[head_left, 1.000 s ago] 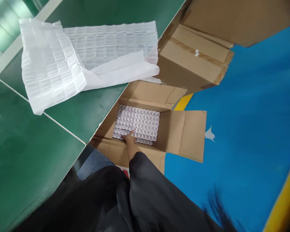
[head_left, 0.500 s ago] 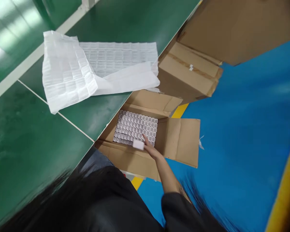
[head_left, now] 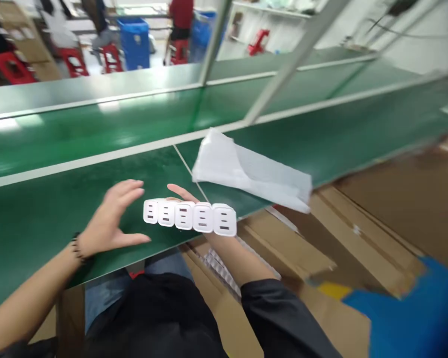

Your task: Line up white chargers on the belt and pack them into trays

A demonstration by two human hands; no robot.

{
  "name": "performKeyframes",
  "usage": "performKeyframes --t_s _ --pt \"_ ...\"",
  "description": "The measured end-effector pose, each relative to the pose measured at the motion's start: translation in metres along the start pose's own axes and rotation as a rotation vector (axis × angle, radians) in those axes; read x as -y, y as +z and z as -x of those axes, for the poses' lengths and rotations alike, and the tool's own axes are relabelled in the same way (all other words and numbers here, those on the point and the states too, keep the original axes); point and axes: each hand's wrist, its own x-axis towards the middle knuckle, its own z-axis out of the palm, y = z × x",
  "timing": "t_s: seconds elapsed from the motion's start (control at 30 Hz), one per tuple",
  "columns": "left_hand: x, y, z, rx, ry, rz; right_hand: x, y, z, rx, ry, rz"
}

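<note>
A row of several white charger blocks (head_left: 183, 216) stretches side by side above the green bench, their slotted port ends facing me. My right hand (head_left: 182, 193) holds the row from behind and below; most of its fingers are hidden by the blocks. To the left of the row, my left hand (head_left: 114, 216) is open, thumb and fingers spread apart and touching nothing. Below my right forearm, the open carton shows part of its rows of white blocks (head_left: 222, 268).
Crumpled white wrapping (head_left: 246, 169) lies on the green bench (head_left: 41, 219). Cardboard boxes (head_left: 358, 219) stand along the bench's right side. Upright frame posts (head_left: 294, 59) rise behind it. Farther back are people, red stools (head_left: 112, 57) and a blue bin (head_left: 134, 42).
My view has swung up from the carton to the bench. My right hand has come out of the carton with the row of chargers, and my left hand has come into view.
</note>
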Motion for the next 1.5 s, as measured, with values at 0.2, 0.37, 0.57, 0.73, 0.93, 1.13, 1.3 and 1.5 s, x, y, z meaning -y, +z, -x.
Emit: performKeyframes --t_s 0.2,0.37,0.57,0.73,0.93,1.13,1.3,1.5 --pt "0.041 -0.001 0.027 -0.264 -0.029 -0.028 0.001 0.065 -0.137 0.387 0.159 -0.453" --pt "0.077 -0.006 0.067 -0.163 -0.274 -0.013 -0.023 0.098 -0.158 0.463 0.304 -0.425" --pt "0.083 -0.005 0.076 -0.118 -0.239 -0.056 -0.023 0.084 -0.151 0.516 0.366 -0.386" --pt "0.085 -0.017 0.073 -0.028 -0.376 -0.141 -0.025 0.072 -0.154 0.375 0.235 -0.291" --pt "0.086 -0.031 0.076 0.209 -0.514 -0.32 -0.03 0.078 -0.151 0.243 0.359 -0.166" --pt "0.09 -0.034 0.079 0.275 -0.472 -0.36 -0.033 0.071 -0.152 0.185 0.149 0.116" --pt "0.096 -0.038 0.079 0.305 -0.462 -0.384 -0.027 0.057 -0.154 0.177 -0.055 0.638" --pt "0.095 -0.044 0.078 0.271 -0.403 -0.378 -0.008 0.037 -0.152 0.421 -0.195 0.871"
